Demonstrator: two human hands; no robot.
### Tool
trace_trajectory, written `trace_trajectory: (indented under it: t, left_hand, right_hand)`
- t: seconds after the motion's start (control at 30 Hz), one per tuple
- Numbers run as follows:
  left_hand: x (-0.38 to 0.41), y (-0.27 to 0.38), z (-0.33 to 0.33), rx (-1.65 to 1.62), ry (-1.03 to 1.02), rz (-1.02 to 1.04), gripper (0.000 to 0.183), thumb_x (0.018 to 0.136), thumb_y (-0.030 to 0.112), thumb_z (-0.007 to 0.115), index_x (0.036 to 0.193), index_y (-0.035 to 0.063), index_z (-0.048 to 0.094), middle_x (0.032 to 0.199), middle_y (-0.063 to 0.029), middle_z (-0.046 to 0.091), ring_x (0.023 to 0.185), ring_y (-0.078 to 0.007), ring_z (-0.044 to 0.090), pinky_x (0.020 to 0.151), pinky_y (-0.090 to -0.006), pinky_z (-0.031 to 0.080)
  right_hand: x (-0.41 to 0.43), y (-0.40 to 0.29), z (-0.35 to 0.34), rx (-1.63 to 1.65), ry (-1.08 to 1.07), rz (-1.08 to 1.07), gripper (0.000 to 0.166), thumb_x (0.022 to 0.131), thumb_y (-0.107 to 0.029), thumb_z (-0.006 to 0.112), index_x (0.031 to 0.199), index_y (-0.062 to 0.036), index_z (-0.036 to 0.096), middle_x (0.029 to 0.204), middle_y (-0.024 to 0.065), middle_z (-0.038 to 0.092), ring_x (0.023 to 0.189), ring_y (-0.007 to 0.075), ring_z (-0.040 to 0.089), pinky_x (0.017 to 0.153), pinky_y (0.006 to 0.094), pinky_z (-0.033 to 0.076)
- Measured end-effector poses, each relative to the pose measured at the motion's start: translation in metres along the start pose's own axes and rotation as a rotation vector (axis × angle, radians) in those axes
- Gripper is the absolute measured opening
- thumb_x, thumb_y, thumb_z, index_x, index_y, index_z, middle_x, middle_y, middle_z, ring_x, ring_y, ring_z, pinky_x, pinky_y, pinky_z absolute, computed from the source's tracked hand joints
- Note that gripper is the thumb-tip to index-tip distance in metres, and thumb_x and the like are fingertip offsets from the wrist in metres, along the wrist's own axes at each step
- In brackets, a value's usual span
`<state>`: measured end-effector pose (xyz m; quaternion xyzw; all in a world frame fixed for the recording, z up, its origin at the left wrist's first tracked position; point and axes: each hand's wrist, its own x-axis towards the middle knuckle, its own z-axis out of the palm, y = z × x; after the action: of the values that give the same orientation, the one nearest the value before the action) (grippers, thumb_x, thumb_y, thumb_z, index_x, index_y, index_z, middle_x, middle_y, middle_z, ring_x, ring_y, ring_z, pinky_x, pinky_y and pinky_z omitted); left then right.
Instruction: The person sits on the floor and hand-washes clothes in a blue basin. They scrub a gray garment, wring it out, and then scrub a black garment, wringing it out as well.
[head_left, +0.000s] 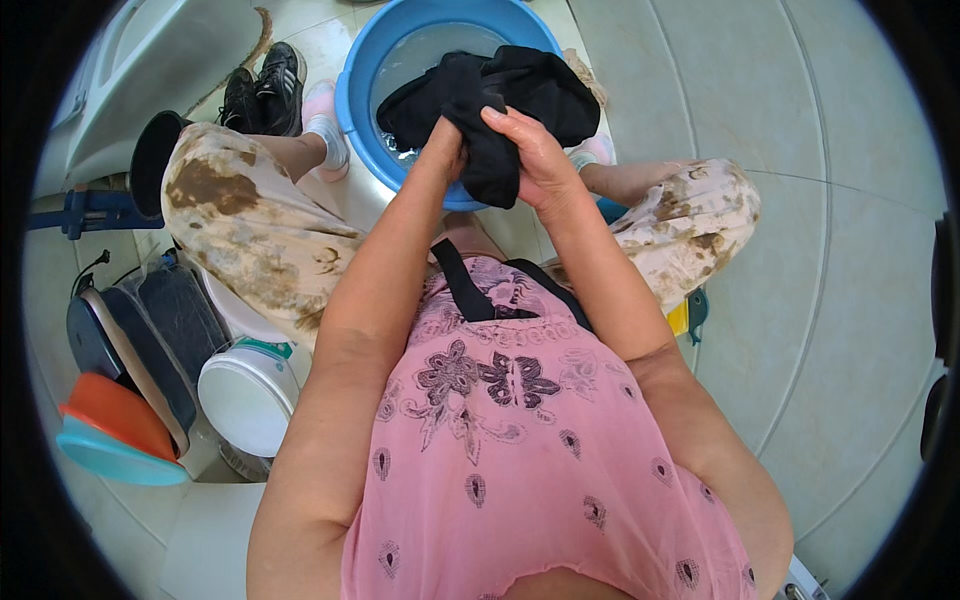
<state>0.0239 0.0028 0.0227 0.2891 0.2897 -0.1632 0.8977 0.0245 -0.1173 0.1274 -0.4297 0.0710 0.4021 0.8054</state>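
Observation:
A wet-looking black cloth garment is bunched over a round blue plastic basin on the floor between my feet. Cloudy water shows inside the basin. My left hand is partly covered by the black fabric, its fingers hidden in a fold. My right hand grips the same garment from the other side, thumb on top. One part of the cloth hangs between the hands over the basin's near rim, and the rest spreads across the water and the right rim.
Black sneakers stand left of the basin, near a white fixture. A lidded white bucket, an orange basin and a turquoise basin sit at lower left. Beige cloth lies by the basin's right side. Tiled wall rises at right.

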Motion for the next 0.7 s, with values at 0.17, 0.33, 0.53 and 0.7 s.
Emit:
trace_trajectory:
  t: [0.17, 0.33, 0.53, 0.7]
  left_hand:
    - [0.015, -0.006, -0.023, 0.141, 0.127, -0.067, 0.061, 0.085, 0.058, 0.061, 0.121, 0.0080, 0.063, 0.116, -0.0105, 0.066, 0.105, -0.0245, 0.064, 0.090, -0.0341, 0.052]
    - [0.033, -0.026, -0.056, 0.230, 0.211, -0.098, 0.048, 0.082, 0.039, 0.062, 0.118, 0.0059, 0.062, 0.112, -0.0129, 0.065, 0.106, -0.0293, 0.061, 0.095, -0.0382, 0.049]
    - [0.007, 0.007, -0.032, 0.005, 0.258, -0.149, 0.029, 0.075, 0.007, 0.061, 0.103, -0.0011, 0.062, 0.103, -0.0141, 0.064, 0.099, -0.0302, 0.062, 0.089, -0.0408, 0.052]
    - [-0.002, 0.036, -0.034, 0.377, 0.037, 0.012, 0.025, 0.077, 0.003, 0.061, 0.102, -0.0014, 0.063, 0.095, -0.0094, 0.065, 0.090, -0.0220, 0.064, 0.084, -0.0329, 0.051]
  right_hand:
    - [-0.003, -0.009, 0.003, 0.011, -0.011, 0.008, 0.029, 0.094, -0.018, 0.063, 0.118, -0.0010, 0.063, 0.112, 0.0073, 0.067, 0.099, 0.0177, 0.065, 0.088, 0.0330, 0.054]
    - [-0.004, -0.010, 0.000, 0.043, -0.031, -0.004, 0.028, 0.093, -0.017, 0.064, 0.117, -0.0006, 0.063, 0.111, 0.0085, 0.067, 0.096, 0.0191, 0.066, 0.087, 0.0345, 0.055]
    - [0.006, -0.025, -0.028, 0.193, 0.134, -0.079, 0.031, 0.090, -0.015, 0.065, 0.117, 0.0010, 0.063, 0.114, 0.0136, 0.068, 0.101, 0.0277, 0.067, 0.093, 0.0408, 0.054]
    - [0.021, -0.051, -0.086, 0.207, 0.296, -0.189, 0.038, 0.094, -0.019, 0.062, 0.125, 0.0031, 0.060, 0.122, 0.0178, 0.066, 0.109, 0.0330, 0.065, 0.099, 0.0459, 0.051]
